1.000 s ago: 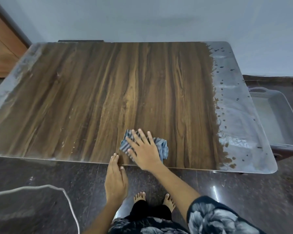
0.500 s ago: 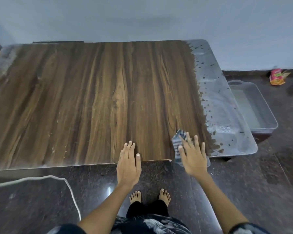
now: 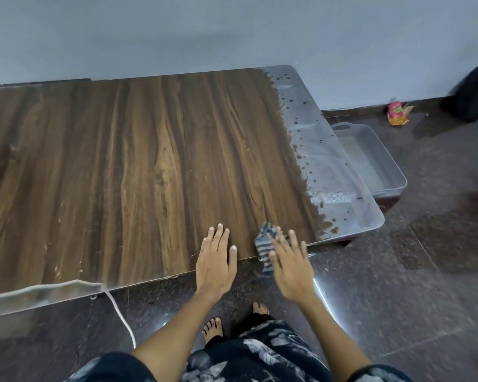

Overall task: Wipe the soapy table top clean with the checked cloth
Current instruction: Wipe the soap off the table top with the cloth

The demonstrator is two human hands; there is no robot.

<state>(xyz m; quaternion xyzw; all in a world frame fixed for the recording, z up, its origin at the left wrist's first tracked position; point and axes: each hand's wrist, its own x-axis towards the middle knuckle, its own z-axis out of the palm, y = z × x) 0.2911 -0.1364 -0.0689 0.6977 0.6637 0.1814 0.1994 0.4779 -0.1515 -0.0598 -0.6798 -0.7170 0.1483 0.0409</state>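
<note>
bench (image 3: 138,172) – wood-grain top, smooth, low sheen | right strip (image 3: 331,172) – grey soapy film | cloth (image 3: 264,244) – woven checked fabric | floor (image 3: 398,285) – glossy dark stone | tub (image 3: 375,158) – translucent plastic

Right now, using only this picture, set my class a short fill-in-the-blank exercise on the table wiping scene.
1. The right hand presses the checked cloth at the table's ____ edge.
2. The soapy strip covers the table top's ____ end.
3. The left hand lies ____ on the wood.
4. The grey plastic tub sits on the ____.

Missing words: near; right; flat; floor
</note>
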